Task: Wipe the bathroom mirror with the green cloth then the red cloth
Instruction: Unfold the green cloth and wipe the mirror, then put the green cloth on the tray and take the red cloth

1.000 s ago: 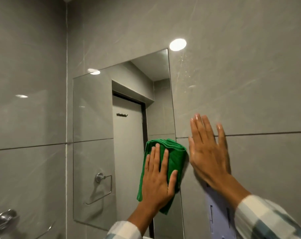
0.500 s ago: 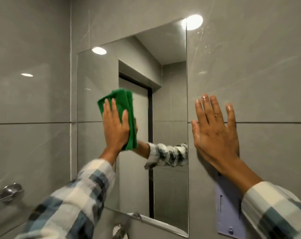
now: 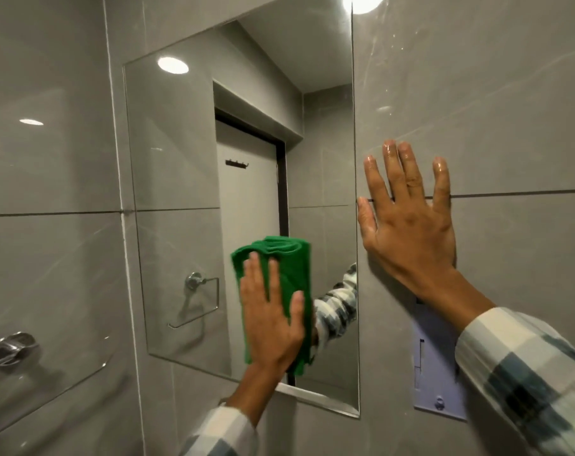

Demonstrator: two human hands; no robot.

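A frameless rectangular mirror (image 3: 180, 192) hangs on the grey tiled wall. My left hand (image 3: 273, 320) presses a folded green cloth (image 3: 292, 264) flat against the lower right part of the glass, fingers spread over it. My right hand (image 3: 411, 225) lies flat and open on the tile just right of the mirror's edge, fingers apart, holding nothing. The mirror reflects a door, a towel ring and my checked sleeve. No red cloth is in view.
A chrome fitting (image 3: 11, 348) with a glass shelf juts from the left wall. A pale lilac plastic holder (image 3: 434, 373) is fixed to the tile under my right wrist. A ceiling light glares at the top right.
My left hand slid the green cloth from the upper middle of the mirror down and right to its lower right part. My right hand stayed flat on the tile.
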